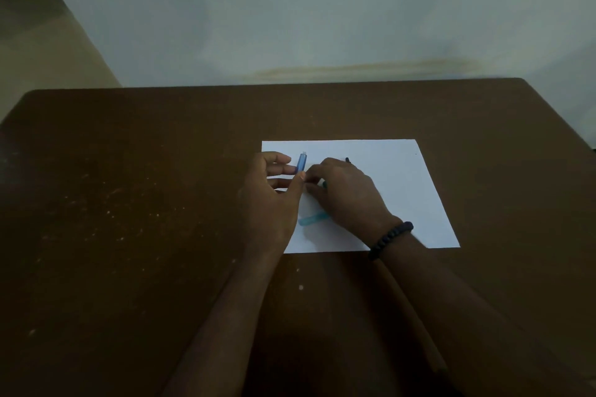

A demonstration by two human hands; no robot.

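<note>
A white sheet of paper (396,190) lies on the brown table (129,203). My left hand (271,200) pinches a small translucent blue tube or pen cap (302,163) between thumb and fingers, holding it upright over the sheet's left part. My right hand (345,193), with a dark bead bracelet (390,238) at the wrist, curls round a thin dark pen whose tip (347,159) sticks out beyond the knuckles. Its fingers meet the left thumb. A second pale blue piece (312,219) lies flat on the paper under my right hand, partly hidden.
A pale wall (290,26) rises right behind the table's far edge (290,84). Floor shows at the upper left (38,58). The tabletop is speckled with light specks on its left half.
</note>
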